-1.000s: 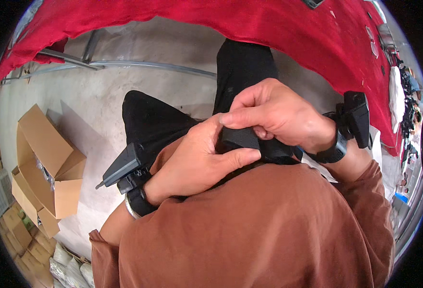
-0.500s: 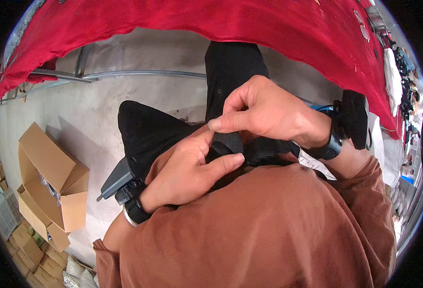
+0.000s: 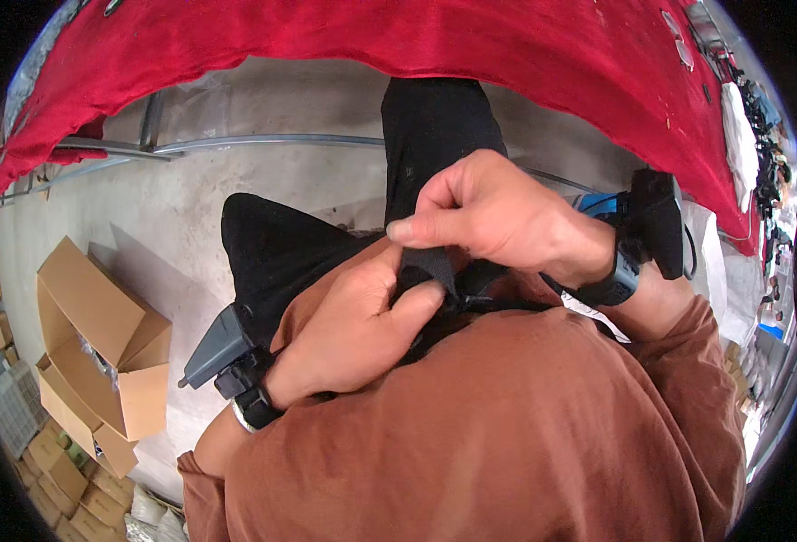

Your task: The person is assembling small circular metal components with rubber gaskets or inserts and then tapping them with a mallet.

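A black piece of woven, strap-like fabric (image 3: 429, 263) lies folded between my two hands, just above my lap. My left hand (image 3: 340, 330) is closed on its left side, the thumb pressed over the lower edge of the fabric. Above it, my right hand (image 3: 507, 217) pinches with thumb and forefinger at the upper end of the fabric, right beside the left fingertips. Both hands nearly touch there. More black material (image 3: 480, 275) runs beneath the right palm, partly hidden by the hand and by my brown shirt. The left fingers are mostly hidden behind the fabric.
A table covered with red cloth (image 3: 326, 36) spans the far side, with a metal rail (image 3: 263, 140) under it. An open cardboard box (image 3: 100, 316) stands on the floor at the left. Stacked cartons (image 3: 73, 479) and white bags (image 3: 150, 515) sit at the lower left.
My left thumb has drawn in toward the fabric and now presses lower on it. The right hand has shifted slightly left, its pinch kept.
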{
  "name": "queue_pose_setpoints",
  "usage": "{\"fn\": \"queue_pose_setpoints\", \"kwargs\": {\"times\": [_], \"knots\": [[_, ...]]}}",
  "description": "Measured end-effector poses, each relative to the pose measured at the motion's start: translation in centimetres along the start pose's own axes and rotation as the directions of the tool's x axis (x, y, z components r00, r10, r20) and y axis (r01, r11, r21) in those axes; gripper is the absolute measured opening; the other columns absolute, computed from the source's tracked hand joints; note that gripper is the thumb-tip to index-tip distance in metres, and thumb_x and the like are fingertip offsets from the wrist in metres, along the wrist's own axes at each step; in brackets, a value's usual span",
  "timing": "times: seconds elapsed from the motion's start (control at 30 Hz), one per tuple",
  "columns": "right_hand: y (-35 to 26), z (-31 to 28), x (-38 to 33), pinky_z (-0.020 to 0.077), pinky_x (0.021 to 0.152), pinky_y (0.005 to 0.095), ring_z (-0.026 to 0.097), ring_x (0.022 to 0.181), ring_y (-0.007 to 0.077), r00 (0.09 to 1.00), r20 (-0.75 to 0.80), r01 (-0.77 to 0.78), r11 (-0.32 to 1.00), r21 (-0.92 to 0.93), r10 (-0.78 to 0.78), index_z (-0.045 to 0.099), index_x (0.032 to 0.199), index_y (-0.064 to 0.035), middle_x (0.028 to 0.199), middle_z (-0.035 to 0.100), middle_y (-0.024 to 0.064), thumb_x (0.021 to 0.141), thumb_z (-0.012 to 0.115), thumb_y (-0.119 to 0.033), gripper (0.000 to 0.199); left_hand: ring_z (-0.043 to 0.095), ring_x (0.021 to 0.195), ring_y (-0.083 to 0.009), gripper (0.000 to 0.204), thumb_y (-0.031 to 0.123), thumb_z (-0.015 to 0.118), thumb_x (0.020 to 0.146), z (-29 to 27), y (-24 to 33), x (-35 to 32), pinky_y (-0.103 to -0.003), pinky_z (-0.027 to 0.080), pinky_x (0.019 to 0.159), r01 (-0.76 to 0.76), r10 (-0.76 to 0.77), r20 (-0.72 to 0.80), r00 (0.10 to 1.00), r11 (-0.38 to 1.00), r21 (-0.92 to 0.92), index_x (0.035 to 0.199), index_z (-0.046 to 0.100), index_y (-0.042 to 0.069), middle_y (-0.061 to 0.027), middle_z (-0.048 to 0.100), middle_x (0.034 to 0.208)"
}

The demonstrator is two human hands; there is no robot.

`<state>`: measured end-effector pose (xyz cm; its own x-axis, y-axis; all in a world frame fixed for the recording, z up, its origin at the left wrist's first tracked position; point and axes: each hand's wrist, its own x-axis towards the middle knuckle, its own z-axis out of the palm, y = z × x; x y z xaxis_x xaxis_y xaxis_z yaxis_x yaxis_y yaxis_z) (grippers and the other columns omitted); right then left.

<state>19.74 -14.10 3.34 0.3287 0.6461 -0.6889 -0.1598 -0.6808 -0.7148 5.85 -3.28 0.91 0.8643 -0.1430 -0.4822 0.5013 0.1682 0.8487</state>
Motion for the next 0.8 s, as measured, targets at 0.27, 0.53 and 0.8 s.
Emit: {"fn": "queue_pose_setpoints", "kwargs": {"times": [0.27,0.53,0.8], "knots": [[0.8,-2.3,-1.2,0.0421,0.058,0.0210,0.051,0.066,0.0046,0.991,0.126,0.050,0.998,-0.036,-0.045,0.062,0.092,0.0019,0.074,0.061,0.0006,0.083,0.065,-0.024,0.027,0.053,0.103,-0.0153,0.032,0.002,0.037,0.089,-0.3,-2.1,-0.1,-0.027,0.039,0.092,-0.083,0.093,-0.037,0.995,0.973,0.213,0.118,0.050,-0.002,-0.0061,0.058,0.108],[3.2,-2.9,-3.5,0.0433,0.056,0.0270,0.053,0.064,0.0112,0.937,0.342,0.142,0.975,-0.171,-0.076,0.061,0.090,0.0023,0.070,0.060,0.0057,0.080,0.068,-0.026,0.030,0.052,0.062,-0.0214,0.014,0.007,0.048,0.082,0.5,-2.4,0.1,-0.033,0.043,0.061,-0.185,0.199,-0.175,0.964,0.978,0.094,0.090,0.054,-0.002,-0.0140,0.055,0.069],[1.0,-3.2,-3.7,0.0413,0.052,0.0251,0.051,0.059,0.0077,0.922,0.380,-0.032,0.990,-0.136,0.082,0.061,0.082,0.0024,0.064,0.059,0.0029,0.078,0.069,-0.020,0.024,0.055,0.061,-0.0196,0.010,0.002,0.057,0.076,-0.2,-0.8,-0.8,-0.030,0.043,0.057,-0.181,0.220,-0.086,0.972,0.927,0.328,0.085,0.054,0.000,-0.0126,0.056,0.067]]}}
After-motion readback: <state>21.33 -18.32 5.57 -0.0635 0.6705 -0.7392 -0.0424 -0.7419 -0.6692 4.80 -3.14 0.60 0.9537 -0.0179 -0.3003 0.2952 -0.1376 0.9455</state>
